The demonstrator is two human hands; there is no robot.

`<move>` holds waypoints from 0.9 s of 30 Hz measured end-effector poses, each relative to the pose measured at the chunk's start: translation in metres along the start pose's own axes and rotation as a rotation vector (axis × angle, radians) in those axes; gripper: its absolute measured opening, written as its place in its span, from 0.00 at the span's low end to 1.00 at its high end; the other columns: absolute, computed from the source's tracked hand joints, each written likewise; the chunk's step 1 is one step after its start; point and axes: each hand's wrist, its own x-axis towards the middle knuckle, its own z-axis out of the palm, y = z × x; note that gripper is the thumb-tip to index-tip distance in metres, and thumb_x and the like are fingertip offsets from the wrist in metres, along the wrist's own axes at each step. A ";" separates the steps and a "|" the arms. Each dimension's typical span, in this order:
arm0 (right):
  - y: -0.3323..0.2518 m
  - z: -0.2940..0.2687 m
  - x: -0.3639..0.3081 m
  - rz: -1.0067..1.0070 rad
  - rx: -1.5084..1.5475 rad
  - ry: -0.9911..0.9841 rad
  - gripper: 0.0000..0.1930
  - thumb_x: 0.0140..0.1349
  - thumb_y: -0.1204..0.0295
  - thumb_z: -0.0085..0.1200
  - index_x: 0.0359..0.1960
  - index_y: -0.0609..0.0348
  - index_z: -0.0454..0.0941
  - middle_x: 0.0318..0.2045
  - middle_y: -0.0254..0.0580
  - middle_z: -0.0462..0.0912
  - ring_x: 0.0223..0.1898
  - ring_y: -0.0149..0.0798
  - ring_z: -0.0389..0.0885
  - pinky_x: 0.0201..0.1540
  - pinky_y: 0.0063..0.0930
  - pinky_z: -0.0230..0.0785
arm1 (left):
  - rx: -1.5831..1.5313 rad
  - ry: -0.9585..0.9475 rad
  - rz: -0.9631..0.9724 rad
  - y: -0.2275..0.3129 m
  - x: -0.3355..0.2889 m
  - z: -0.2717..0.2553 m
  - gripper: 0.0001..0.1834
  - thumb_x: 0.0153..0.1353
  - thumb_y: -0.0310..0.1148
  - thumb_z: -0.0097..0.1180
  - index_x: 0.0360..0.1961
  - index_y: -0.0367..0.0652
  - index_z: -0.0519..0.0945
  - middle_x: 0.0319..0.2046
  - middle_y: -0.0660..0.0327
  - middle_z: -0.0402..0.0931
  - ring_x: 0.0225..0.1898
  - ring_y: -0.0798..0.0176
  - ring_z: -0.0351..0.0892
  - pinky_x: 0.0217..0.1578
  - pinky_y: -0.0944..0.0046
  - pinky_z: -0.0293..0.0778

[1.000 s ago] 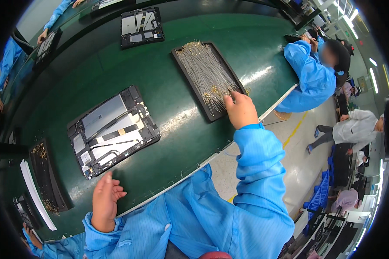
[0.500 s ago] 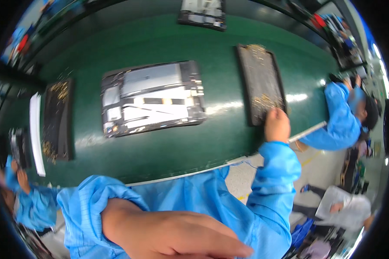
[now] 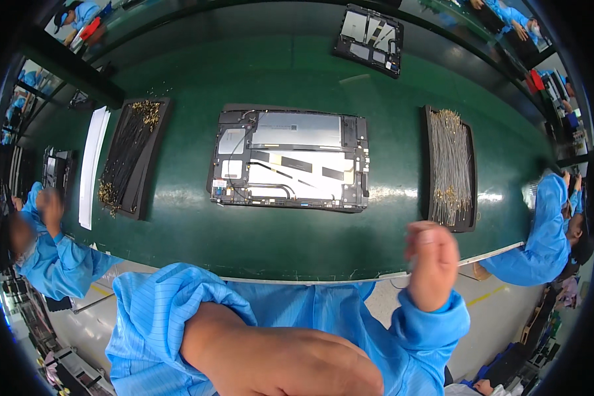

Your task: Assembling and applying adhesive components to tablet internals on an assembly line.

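Green bench (image 3: 277, 244) from above, left to right. At left, co-worker in blue (image 3: 69, 267); then white strip (image 3: 93, 168) flat just beside left tray (image 3: 137, 191), with dark cables (image 3: 129, 142) inside, gold-coloured ends toward far and near. Low at centre, left hand (image 3: 284, 362) raised close to the camera, back of the hand uppermost, fingers out of sight: cannot tell how far open or whether holding anything. Beyond it, opened device (image 3: 289, 162) flat on the bench, inner parts uppermost, well apart from the right hand. Farther back, second opened device (image 3: 369, 39), turned askew. Right hand (image 3: 434, 264) near the bench's front edge, just beside the near left corner of right tray (image 3: 472, 165), home of grey cables (image 3: 451, 162); fingers curled in, thumb close to them, little gap visible; cannot tell whether pinching a thin cable or empty. At far right, second co-worker in blue (image 3: 533, 241).

Step in hand, by judgement: between cable pick-up and work on the opened device, with no fitting visible. Next move, by judgement: calling for a fine pinch on one cable and a lowered left hand for steadying.

Compared with one second earlier: left hand, formerly low beside the opened device, now near the camera; opened device now central and squarer in view; right hand, formerly among cable ends, now back from them.
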 end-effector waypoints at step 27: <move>0.034 0.090 0.037 0.033 0.518 0.122 0.15 0.59 0.65 0.37 0.42 0.63 0.60 0.34 0.45 0.72 0.30 0.30 0.68 0.32 0.22 0.64 | 1.933 0.291 -0.445 -0.078 -0.049 -0.101 0.09 0.42 0.27 0.53 0.29 0.42 0.74 0.26 0.64 0.70 0.33 0.60 0.68 0.35 0.62 0.62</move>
